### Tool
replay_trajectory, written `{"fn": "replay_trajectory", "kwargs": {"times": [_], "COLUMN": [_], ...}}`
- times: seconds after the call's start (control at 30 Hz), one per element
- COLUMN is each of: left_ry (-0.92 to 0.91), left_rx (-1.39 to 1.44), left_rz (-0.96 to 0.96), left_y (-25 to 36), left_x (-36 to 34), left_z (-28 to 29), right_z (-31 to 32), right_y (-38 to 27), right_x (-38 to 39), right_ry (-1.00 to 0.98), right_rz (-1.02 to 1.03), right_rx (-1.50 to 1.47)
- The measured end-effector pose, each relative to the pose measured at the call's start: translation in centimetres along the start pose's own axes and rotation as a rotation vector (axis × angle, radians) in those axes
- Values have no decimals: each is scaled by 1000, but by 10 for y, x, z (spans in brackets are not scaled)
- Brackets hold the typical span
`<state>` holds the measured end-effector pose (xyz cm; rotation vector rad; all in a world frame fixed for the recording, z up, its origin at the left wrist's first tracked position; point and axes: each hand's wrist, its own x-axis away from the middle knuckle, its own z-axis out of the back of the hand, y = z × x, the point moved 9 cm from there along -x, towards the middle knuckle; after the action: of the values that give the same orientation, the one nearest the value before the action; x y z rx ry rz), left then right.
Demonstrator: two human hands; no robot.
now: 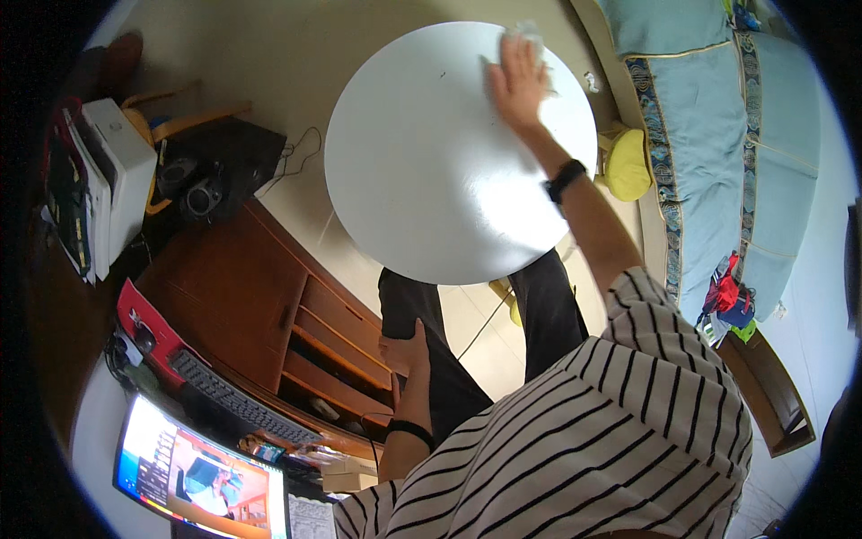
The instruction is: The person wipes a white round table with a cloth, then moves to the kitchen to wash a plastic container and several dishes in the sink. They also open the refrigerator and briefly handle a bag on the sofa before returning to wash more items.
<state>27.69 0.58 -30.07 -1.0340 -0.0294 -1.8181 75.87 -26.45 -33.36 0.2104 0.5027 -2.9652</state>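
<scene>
A round white table (pixel 422 153) stands in front of me, its glossy top reflecting light. My right hand (pixel 519 85) lies at its far right edge, fingers stretched forward over a crumpled whitish tissue or thin cloth (pixel 528 32). The wipe sticks out past the fingertips and beside the hand; the rest is hidden under the palm. A small dark speck (pixel 443 75) is on the tabletop, left of that hand. My left hand (pixel 406 351) rests on my left thigh in dark trousers (pixel 409 305), thumb apart from the fingers, with nothing visible in it.
A yellow stool (pixel 627 165) stands right of the table, before a sofa with light-blue covers (pixel 691 117). To the left are a wooden desk (pixel 224 287), a keyboard (pixel 238 395), a lit monitor (pixel 202 472) and a black box (pixel 229 157). Cables lie on the floor.
</scene>
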Motion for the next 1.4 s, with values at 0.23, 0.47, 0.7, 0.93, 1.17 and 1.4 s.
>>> {"fn": "replay_trajectory", "kwargs": {"times": [0.23,0.47,0.7,0.93,1.17,1.4], "left_ry": [26,37,-54,-109,12,-12], "left_rx": [-8,3,33,143,59,12], "left_rz": [27,10,41,62,36,43], "left_y": [-3,-4,-8,-9,-11,-9], "left_x": [5,0,0,1,0,1], "left_z": [0,-6,-16,-14,-12,-11], "right_z": [-59,16,-36,29,-22,-49], "right_y": [-255,-147,-155,42,-155,-219], "right_x": [173,346,147,108,265,105], "right_ry": [-599,-1364,-731,-294,-815,-282], "right_rz": [783,1447,1028,-11,559,837], "right_rx": [-530,-651,-415,101,-251,57]}}
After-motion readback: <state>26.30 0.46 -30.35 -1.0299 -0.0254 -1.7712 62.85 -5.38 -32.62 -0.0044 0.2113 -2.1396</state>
